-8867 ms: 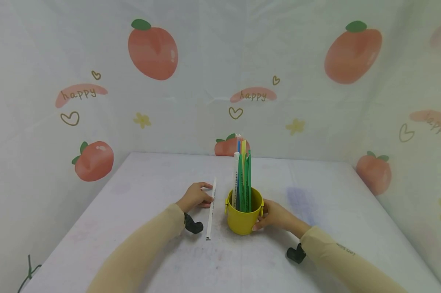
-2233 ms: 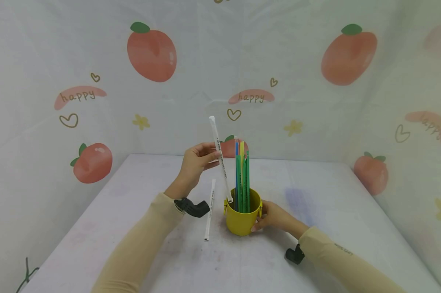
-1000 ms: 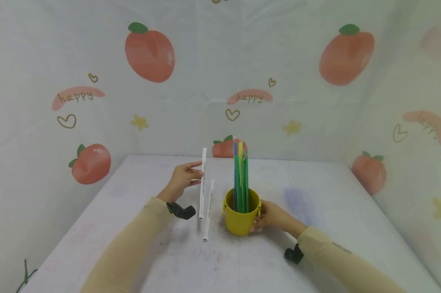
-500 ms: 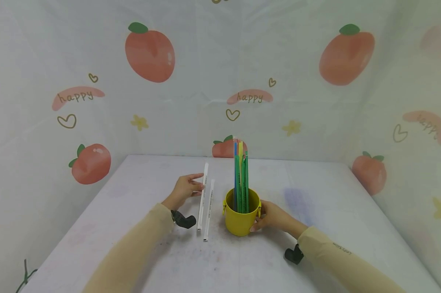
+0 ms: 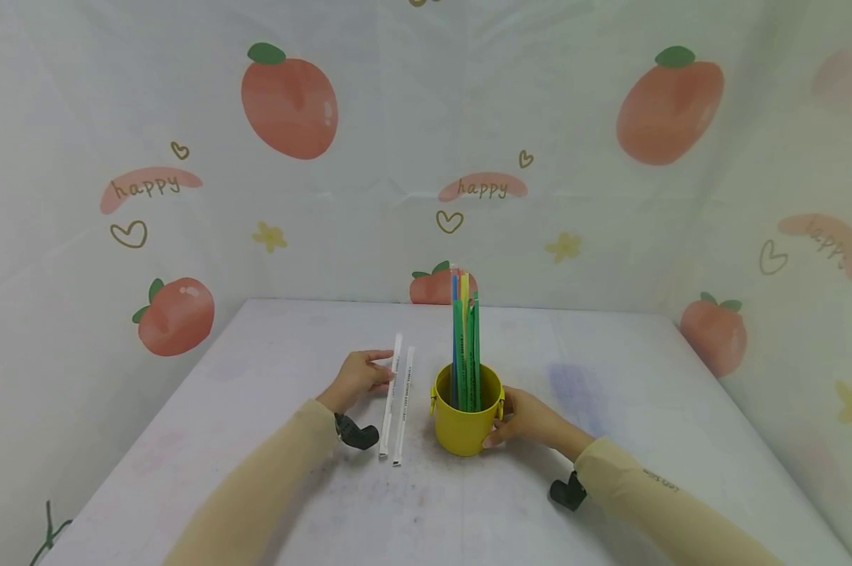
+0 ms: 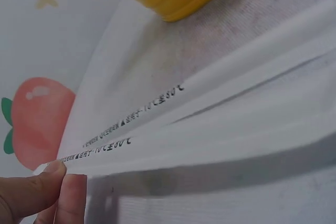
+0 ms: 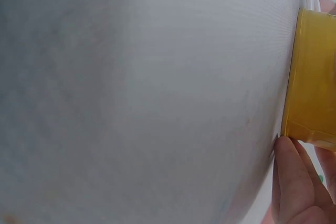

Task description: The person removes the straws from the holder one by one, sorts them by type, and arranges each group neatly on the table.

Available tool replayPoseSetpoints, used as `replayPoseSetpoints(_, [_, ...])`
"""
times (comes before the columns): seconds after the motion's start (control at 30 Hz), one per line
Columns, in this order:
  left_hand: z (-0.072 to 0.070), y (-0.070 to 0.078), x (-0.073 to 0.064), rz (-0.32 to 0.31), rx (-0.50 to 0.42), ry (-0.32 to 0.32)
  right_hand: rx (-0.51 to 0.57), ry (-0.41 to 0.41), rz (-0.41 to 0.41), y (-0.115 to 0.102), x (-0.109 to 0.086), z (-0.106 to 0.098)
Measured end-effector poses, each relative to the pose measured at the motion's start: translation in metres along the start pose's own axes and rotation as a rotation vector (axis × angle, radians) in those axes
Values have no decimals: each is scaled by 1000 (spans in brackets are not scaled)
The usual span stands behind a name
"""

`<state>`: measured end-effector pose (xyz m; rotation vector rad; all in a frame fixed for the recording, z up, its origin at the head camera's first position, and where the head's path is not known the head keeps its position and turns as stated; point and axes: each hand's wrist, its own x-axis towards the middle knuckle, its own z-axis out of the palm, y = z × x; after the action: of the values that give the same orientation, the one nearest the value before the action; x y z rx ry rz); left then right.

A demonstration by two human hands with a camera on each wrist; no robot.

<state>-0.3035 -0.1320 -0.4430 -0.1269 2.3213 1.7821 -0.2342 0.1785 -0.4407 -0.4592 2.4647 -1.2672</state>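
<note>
My left hand (image 5: pixel 355 379) pinches the far part of a white paper-wrapped drinking straw (image 5: pixel 389 410) between thumb and fingers. The straw is low over the table, left of and nearly parallel to a second white wrapped straw (image 5: pixel 403 413) that lies there. In the left wrist view, a shadow runs beside the held straw (image 6: pixel 199 142); whether all of it touches the table I cannot tell. A yellow bucket (image 5: pixel 461 434) stands upright to the right, holding several green, blue and yellow straws (image 5: pixel 466 346). My right hand (image 5: pixel 535 422) grips the bucket's right side, thumb in front, other fingers partly hidden behind.
A pale cloth covers the table (image 5: pixel 610 487), with a bluish stain (image 5: pixel 582 393) right of the bucket. Printed sheets (image 5: pixel 369 157) hang at the back and sides. A green string (image 5: pixel 49 527) hangs at the left edge.
My left hand has taken the white straw out of the bucket, carried it left and lowered it beside the other white straw. My right hand stays on the bucket.
</note>
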Motion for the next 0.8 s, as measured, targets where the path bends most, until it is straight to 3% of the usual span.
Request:
replayPoseSetpoints(0.43, [7, -7, 4, -58, 84, 6, -16, 2, 4, 1, 1, 1])
replayPoseSetpoints(0.8, [9, -4, 3, -47, 120, 3, -2, -4, -3, 1, 0, 1])
